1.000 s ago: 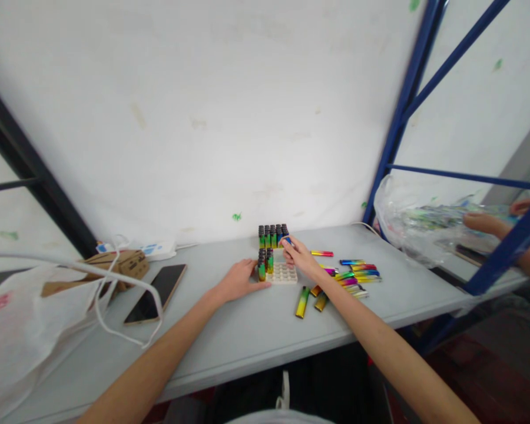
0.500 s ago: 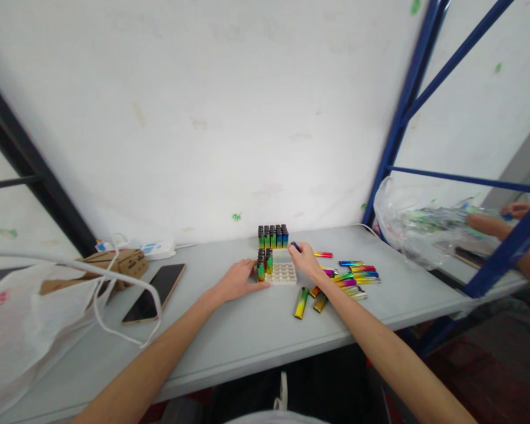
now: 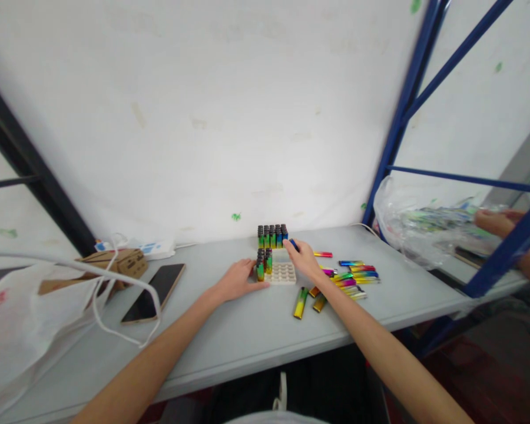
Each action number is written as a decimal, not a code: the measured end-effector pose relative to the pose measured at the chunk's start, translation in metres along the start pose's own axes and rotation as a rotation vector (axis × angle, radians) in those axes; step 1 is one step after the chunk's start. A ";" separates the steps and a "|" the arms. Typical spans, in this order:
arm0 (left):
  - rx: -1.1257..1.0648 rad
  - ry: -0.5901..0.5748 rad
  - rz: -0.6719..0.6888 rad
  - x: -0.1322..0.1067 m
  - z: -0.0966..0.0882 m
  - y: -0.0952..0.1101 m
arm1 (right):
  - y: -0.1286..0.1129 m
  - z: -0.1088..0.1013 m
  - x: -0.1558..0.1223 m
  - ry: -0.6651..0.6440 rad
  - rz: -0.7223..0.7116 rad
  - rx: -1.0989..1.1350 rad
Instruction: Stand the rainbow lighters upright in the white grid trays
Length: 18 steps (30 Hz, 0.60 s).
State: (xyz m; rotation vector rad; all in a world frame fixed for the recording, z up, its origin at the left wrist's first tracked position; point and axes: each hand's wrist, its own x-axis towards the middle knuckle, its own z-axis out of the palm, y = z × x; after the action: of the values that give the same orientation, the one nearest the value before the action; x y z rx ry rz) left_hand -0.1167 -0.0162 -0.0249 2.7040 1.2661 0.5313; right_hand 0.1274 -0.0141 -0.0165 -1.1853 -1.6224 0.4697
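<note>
A white tray with rows of round holes lies on the grey table. Upright lighters, green and gold with black tops, fill its left side. My left hand grips the tray's left end, thumb along the front corner and fingers by the lighters. Over the tray's back right, my right hand is closed on a blue lighter; the fingers hide part of it. Behind the tray stands a block of upright lighters. Loose colourful lighters lie right of the tray, partly behind my right forearm.
A phone, a brown cardboard box, a white cable and a white plastic bag are on the left. At right, beyond a blue metal post, a co-worker's hand is near a clear plastic bag.
My right hand has shifted very slightly left with the blue lighter, which is tilted differently. My left hand stays on the tray. The co-worker's hand at right has moved a little.
</note>
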 end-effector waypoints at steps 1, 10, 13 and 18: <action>-0.007 0.000 0.002 0.000 0.001 -0.001 | -0.001 -0.002 -0.001 -0.025 -0.021 0.003; -0.012 0.008 -0.007 0.000 -0.002 0.002 | -0.018 -0.013 -0.007 -0.278 -0.372 -0.233; -0.020 0.010 -0.002 -0.001 -0.004 0.004 | -0.020 -0.011 -0.008 -0.312 -0.332 -0.227; -0.034 0.006 -0.002 0.000 -0.002 0.002 | -0.017 -0.006 -0.010 -0.381 -0.345 -0.146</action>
State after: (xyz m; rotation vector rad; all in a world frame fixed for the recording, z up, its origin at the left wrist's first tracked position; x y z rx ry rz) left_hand -0.1159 -0.0174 -0.0225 2.6749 1.2492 0.5562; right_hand 0.1243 -0.0319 -0.0060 -0.9279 -2.1737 0.3728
